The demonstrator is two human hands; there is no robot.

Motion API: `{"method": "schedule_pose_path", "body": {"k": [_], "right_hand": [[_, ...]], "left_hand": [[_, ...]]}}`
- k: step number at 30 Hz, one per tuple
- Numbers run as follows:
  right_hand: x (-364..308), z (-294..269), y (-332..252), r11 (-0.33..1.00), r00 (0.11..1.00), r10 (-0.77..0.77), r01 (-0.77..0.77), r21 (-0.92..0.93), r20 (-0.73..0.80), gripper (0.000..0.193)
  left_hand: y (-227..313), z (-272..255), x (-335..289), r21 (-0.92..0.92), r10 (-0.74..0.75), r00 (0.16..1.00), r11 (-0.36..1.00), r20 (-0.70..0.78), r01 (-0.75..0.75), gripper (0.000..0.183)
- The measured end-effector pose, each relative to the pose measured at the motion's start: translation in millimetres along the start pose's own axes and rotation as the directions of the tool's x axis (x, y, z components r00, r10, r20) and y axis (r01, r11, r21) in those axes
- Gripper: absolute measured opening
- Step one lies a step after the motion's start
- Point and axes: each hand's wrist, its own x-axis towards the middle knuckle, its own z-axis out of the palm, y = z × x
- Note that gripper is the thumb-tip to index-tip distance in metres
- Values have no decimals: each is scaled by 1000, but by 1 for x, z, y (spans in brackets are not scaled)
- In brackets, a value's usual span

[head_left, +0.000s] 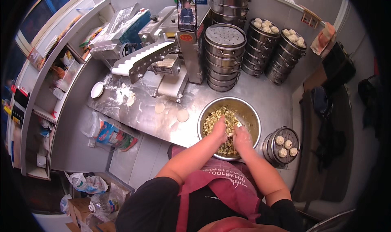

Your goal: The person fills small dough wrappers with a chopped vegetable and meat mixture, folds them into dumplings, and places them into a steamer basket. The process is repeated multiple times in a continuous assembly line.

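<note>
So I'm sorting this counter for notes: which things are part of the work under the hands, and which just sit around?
In use:
left hand and right hand, both in the chopped green-and-white filling
large round steel bowl
small steel steamer of white buns

Lying about:
flat dough rounds
stacked steel steamers
small white dish
dough machine

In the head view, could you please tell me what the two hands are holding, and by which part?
Both the left hand and the right hand are over the chopped filling in the steel bowl. Whether either grips anything cannot be told.
</note>
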Motion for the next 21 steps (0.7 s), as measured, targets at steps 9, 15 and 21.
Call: {"method": "schedule_pose_path", "body": {"k": [9, 15, 21], "right_hand": [[-37, -12, 44, 965, 900, -49, 155, -213, 433, 15], [-8, -40, 5, 918, 943, 301, -327, 224, 142, 25], [7, -40, 9, -129, 792, 279, -530, 838, 543, 17]], "left_hand": [[33, -18, -10, 149, 141, 958, 972, 250, -182, 34], [35, -5, -46, 158, 83, 922, 976, 378, -153, 37], [29, 9, -59, 241, -19, 883, 965, 468, -107, 37]]}}
